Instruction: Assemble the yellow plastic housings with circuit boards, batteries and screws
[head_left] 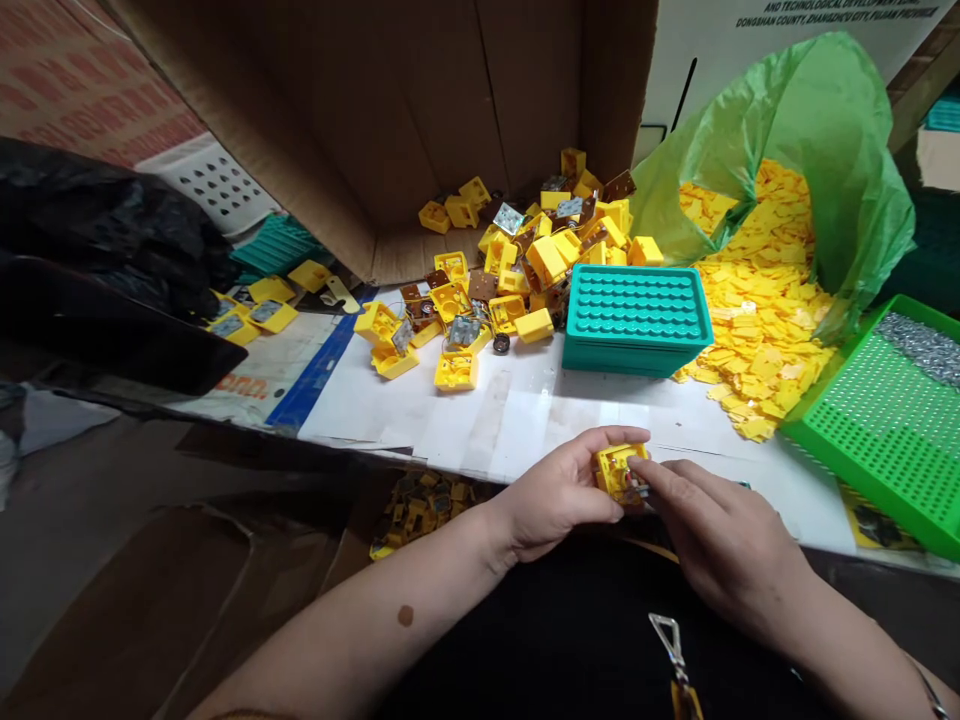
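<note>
My left hand (566,492) is closed around a small open yellow plastic housing (609,464), held just over the table's front edge. Thumb and fingers grip its sides, with the open face turned up toward me. Inside are small parts and a bit of red, too small to make out. My right hand (724,520) is bent in from the right, its index finger reaching into the housing. The fingers are pressed together at the housing's lower right side, near a greyish piece; what they pinch is partly hidden.
Behind my hands stands a stack of teal ribbed trays (637,315). A heap of yellow housings (544,260) with wires and grey boards spills from a cardboard box (420,120). Yellow flat pieces (772,300) pour from a green bag (855,180). A green basket (862,430) holds screws.
</note>
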